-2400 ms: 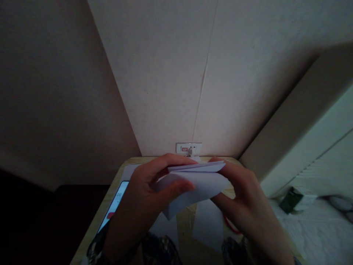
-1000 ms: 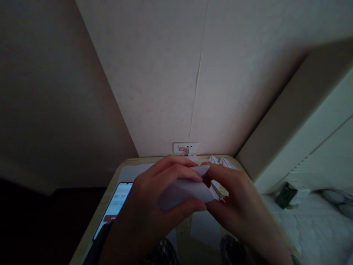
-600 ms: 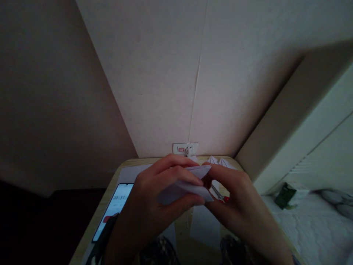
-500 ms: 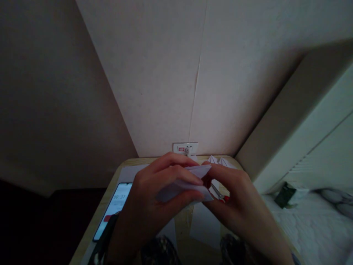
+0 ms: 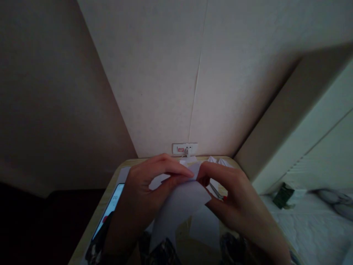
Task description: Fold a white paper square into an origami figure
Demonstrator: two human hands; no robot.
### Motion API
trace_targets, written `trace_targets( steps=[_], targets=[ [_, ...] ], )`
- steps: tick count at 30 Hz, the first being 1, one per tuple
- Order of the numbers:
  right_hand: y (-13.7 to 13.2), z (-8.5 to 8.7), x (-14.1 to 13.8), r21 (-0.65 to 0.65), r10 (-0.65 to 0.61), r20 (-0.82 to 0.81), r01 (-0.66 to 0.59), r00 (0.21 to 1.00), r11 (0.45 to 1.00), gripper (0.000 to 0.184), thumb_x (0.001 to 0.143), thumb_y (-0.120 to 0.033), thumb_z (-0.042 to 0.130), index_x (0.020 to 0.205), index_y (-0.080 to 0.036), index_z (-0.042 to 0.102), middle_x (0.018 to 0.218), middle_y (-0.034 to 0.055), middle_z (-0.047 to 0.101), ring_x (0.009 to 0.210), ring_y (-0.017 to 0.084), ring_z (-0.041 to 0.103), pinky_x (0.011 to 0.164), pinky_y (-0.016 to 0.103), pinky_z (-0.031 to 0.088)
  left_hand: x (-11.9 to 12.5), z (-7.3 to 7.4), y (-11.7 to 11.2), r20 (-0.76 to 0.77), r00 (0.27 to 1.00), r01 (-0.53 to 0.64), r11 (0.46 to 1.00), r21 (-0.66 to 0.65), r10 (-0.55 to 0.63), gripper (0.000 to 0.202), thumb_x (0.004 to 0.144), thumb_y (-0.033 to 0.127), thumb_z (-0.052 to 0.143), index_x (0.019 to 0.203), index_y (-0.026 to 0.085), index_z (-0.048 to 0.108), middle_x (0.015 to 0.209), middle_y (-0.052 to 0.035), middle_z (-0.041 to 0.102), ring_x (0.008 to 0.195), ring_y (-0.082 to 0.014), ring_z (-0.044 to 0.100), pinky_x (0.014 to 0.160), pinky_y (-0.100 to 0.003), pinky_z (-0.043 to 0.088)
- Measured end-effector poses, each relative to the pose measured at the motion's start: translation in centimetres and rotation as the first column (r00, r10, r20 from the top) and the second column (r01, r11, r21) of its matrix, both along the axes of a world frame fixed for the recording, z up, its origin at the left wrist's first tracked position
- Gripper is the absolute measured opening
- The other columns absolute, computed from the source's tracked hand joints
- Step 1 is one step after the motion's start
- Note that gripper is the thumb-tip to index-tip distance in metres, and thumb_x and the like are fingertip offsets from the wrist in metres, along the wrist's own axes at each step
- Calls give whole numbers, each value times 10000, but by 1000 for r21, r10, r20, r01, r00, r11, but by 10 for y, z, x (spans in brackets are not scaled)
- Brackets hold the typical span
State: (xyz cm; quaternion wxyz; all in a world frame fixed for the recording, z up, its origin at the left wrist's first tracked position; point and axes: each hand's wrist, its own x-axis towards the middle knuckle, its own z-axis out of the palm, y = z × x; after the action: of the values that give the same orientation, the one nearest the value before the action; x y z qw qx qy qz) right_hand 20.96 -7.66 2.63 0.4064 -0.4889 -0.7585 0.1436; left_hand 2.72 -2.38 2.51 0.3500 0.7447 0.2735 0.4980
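Between my hands, above a small wooden table point(image 5: 184, 235), is a folded sheet of white paper point(image 5: 182, 202). My left hand point(image 5: 154, 180) pinches its upper edge between thumb and fingers. On the other side, my right hand point(image 5: 228, 187) grips the paper's right edge, its fingertips partly hidden behind the sheet. The lower flap of the paper hangs down toward me. Scissors point(image 5: 216, 192) with red handles lie on the table just behind my right hand, partly covered by it.
A phone point(image 5: 110, 206) with a lit screen lies at the table's left edge. Folded white paper pieces point(image 5: 223, 162) sit at the back right, and another white sheet point(image 5: 205, 226) lies in front. A wall socket point(image 5: 184, 148) with a plug is behind. To the right is a bed point(image 5: 311, 228).
The paper has opened out, and its lower flap now hangs down. My left fingers have closed from around the folded layers to a pinch at the upper edge.
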Motion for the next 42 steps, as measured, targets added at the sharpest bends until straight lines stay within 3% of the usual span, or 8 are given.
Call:
trace_targets(
  steps=[4,7,10,16,28,31,35,42],
  targets=[
    [1,-2,0,72,-11,-48,15,999,997,133,866,-91,573,804,-196,627,739,-25,697,682,111,640,636,201,487,0,-1,1,63,998,14,991,-131,-5,263,791,39,783,754,298,801,747,113,792,740,-72,743,740,-117,563],
    [-1,-5,-1,97,-23,-127,36,992,995,123,901,-95,590,892,-214,622,813,-24,711,729,117,651,669,211,518,1,-3,0,144,990,35,975,-220,-3,264,792,57,806,894,300,789,732,113,778,716,-87,759,704,-135,595],
    [-3,-7,-3,122,-29,-197,54,980,991,144,915,-92,612,926,-235,596,832,-33,686,753,123,643,680,222,526,3,-3,-3,130,992,32,973,-231,-2,268,825,76,799,964,305,793,779,104,780,730,-78,754,690,-123,592],
    [-7,-4,-4,192,19,-182,16,983,981,176,916,-58,628,861,-225,611,832,-50,646,757,89,608,682,187,494,6,-1,-6,77,997,43,977,-211,-27,168,848,84,765,837,251,786,818,69,785,765,-87,751,730,-130,590],
    [-4,-4,-11,161,-139,-208,174,968,971,130,898,-104,608,857,-227,591,752,-51,638,663,101,613,594,203,501,11,2,-7,133,990,84,957,-279,-48,151,851,148,795,773,275,771,732,97,772,744,-95,750,730,-146,588],
    [-4,-3,-12,110,-166,-243,197,956,974,98,895,-133,620,890,-228,596,738,-49,673,647,107,641,583,201,521,9,2,-9,127,991,74,947,-312,-35,132,835,150,804,798,275,785,791,73,802,753,-114,758,704,-166,593],
    [-3,0,-13,65,-105,-227,123,968,990,117,908,-129,612,834,-218,626,712,-46,700,637,92,658,586,170,523,7,1,-10,159,987,97,907,-409,-34,104,793,192,856,799,269,785,825,35,827,795,-171,787,603,-194,584],
    [-5,1,-10,88,-94,-182,111,979,990,137,896,-102,627,809,-207,644,690,-56,695,623,73,660,581,137,507,8,1,-6,123,992,63,933,-354,-20,117,844,178,795,756,252,775,683,64,770,601,-93,709,512,-129,513]
  ],
)
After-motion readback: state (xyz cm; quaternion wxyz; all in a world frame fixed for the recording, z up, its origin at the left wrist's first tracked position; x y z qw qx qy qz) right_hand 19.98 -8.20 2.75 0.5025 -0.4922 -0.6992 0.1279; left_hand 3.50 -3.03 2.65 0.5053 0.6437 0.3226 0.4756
